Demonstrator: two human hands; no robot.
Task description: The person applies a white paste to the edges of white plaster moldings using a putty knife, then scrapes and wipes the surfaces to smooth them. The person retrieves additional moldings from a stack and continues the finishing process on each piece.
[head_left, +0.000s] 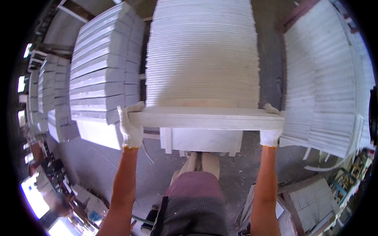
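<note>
Two gloved hands, the left hand (130,128) and the right hand (271,131), grasp one long white board (206,118) by its opposite ends, the palms pressed in from the sides. The board lies crosswise in front of the person, along the near edge of a tall stack of white strips (202,59); whether it touches that stack or hangs just clear of it, I cannot tell. Gripping at both ends probably keeps so long a piece level and shares its weight, and its crosswise lie matches that of the strips, whose edges run parallel in close rows, likely so that they sit flat and steady. Just below the board in view, a white panel (204,140) shows above the person's feet, leaving little room to step forward. To the left stands a layered white pile (96,67), and to the right a broad bank of white slats (321,78); the left hand is near the first and the right hand near the second, so both could hinder sideways swings. A loose curved strip (325,168) and flattened cardboard (313,200) clutter the right-hand floor.
</note>
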